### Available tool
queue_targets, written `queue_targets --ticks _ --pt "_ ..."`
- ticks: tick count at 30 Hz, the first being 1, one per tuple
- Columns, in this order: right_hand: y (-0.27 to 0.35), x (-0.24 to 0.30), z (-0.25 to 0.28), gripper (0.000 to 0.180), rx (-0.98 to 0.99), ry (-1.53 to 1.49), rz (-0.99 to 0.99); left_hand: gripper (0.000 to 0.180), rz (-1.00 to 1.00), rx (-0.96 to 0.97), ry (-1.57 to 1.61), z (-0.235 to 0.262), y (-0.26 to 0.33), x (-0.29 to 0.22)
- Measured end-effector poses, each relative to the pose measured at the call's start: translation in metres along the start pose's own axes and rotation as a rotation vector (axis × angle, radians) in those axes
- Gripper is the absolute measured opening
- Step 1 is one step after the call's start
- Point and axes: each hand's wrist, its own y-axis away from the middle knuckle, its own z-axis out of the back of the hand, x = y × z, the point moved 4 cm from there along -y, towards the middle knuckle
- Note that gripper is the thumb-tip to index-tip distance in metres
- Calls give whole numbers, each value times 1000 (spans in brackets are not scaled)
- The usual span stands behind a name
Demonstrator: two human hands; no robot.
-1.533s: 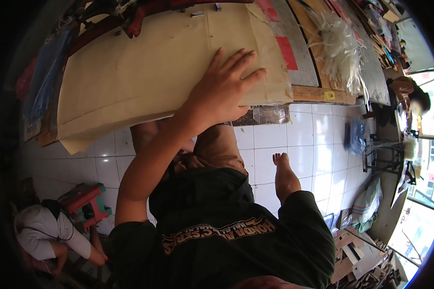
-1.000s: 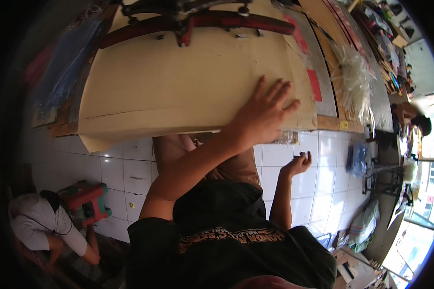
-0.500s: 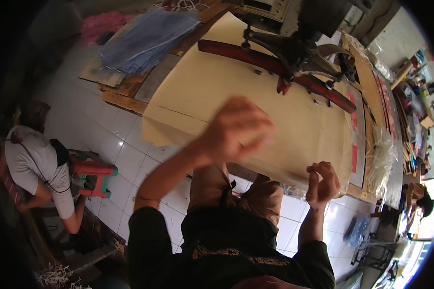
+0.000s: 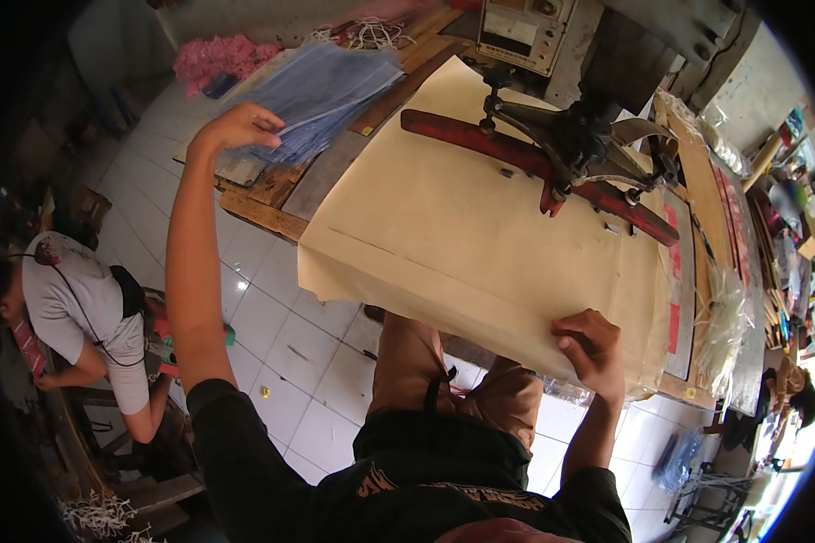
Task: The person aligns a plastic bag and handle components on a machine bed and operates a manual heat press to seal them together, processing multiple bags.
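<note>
Left hand (image 4: 241,127) stretched out to the far left, fingers curled on the edge of the stack of blue plastic sheets (image 4: 321,90) lying on the wooden bench (image 4: 261,192); right hand (image 4: 593,348) gripping the near edge of the cream sheet (image 4: 480,226), thumb on top, fingers under; sheet lies flat under the red press bar (image 4: 534,167); another person (image 4: 72,317) sits on the floor at left.
</note>
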Motion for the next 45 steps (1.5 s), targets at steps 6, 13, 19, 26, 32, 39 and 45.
queue_targets --ticks 6,13,19,26,32,39,45 --pt "2 -4 0 13 3 -100 -52 52 25 -4 74 8 -3 10" --pt "3 -4 -1 12 -28 -131 -68 49 -39 -47 21 4 -2 18" --pt "3 -3 -1 12 -17 -105 -45 44 5 -161 140 7 -11 62" --pt "7 -7 2 13 -49 -167 -92 36 -94 -442 243 -8 -14 72" --pt "6 -5 2 13 -81 -207 -73 31 53 -900 842 -42 -11 125" --pt "7 -8 3 10 -34 -134 -47 33 74 -1056 554 -40 -7 112" --pt "8 -5 4 10 -45 -112 -74 31 -217 -878 389 -22 -5 35"
